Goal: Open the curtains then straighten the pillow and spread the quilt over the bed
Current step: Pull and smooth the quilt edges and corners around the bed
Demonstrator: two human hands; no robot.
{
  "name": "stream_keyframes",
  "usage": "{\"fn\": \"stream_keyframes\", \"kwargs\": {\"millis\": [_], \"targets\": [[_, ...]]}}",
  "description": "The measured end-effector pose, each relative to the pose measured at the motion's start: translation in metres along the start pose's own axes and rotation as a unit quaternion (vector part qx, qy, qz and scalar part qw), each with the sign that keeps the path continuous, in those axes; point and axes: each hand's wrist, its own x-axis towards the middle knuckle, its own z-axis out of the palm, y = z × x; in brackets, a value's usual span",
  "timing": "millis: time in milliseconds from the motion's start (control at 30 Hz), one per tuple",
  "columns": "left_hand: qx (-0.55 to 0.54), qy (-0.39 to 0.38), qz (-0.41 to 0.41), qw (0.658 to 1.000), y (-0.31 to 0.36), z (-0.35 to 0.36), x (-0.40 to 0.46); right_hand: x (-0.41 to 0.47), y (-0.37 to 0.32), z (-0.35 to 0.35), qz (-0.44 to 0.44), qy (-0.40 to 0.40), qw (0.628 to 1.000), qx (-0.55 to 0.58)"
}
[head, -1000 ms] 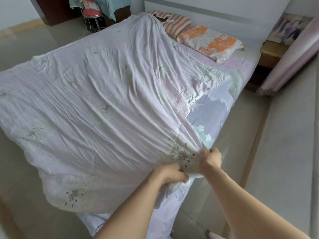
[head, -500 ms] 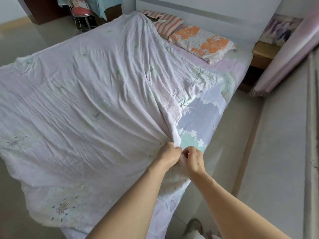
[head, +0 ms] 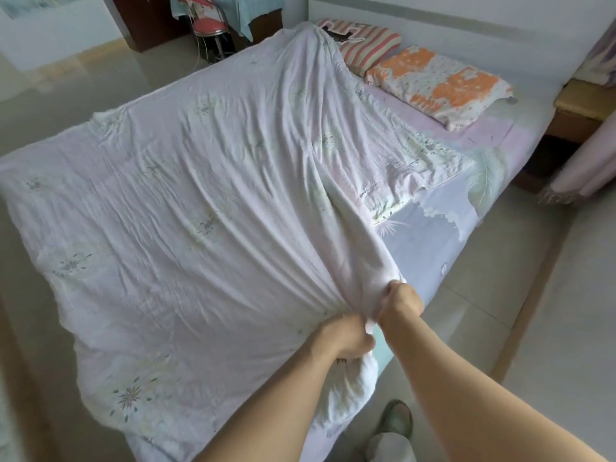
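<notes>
Gathering continues: the quilt edge, clamped in both the left hand and right hand, has been drawn nearer — probably for respreading — leaving the bed sheet bare.

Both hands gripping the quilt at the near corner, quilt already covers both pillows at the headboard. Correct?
Not quite. The left hand and right hand do grip the quilt at the near corner, but the head view shows the orange pillow fully uncovered and the striped pillow mostly uncovered, with the quilt reaching only the striped one's edge.
</notes>
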Motion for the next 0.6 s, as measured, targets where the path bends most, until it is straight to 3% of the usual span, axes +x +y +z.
{"fn": "stream_keyframes", "kwargs": {"millis": [133, 233, 300, 367, 467, 533, 600], "targets": [[0.064, 0.006, -0.021, 0.998, 0.03, 0.0, 0.017, 0.012, -0.021, -0.016, 0.0, 0.058, 0.997, 0.057], [0.032, -0.029, 0.007, 0.999, 0.051, -0.011, 0.031, 0.013, -0.051, -0.032, -0.074, 0.054, 0.993, 0.074], [-0.063, -0.046, 0.018, 0.997, 0.062, -0.022, 0.045, 0.017, -0.066, -0.042, -0.144, 0.039, 0.986, 0.076], [-0.21, 0.014, 0.031, 0.977, 0.075, -0.034, 0.055, 0.022, -0.073, -0.049, -0.186, 0.03, 0.979, 0.08], [-0.41, 0.127, 0.035, 0.902, 0.103, -0.051, 0.063, 0.024, -0.073, -0.053, -0.21, -0.02, 0.973, 0.092], [-0.461, 0.109, 0.023, 0.88, 0.12, -0.056, 0.073, 0.021, -0.075, -0.055, -0.234, -0.074, 0.967, 0.075], [-0.437, 0.081, 0.006, 0.896, 0.129, -0.056, 0.085, 0.025, -0.073, -0.057, -0.267, -0.103, 0.957, 0.036]]}}
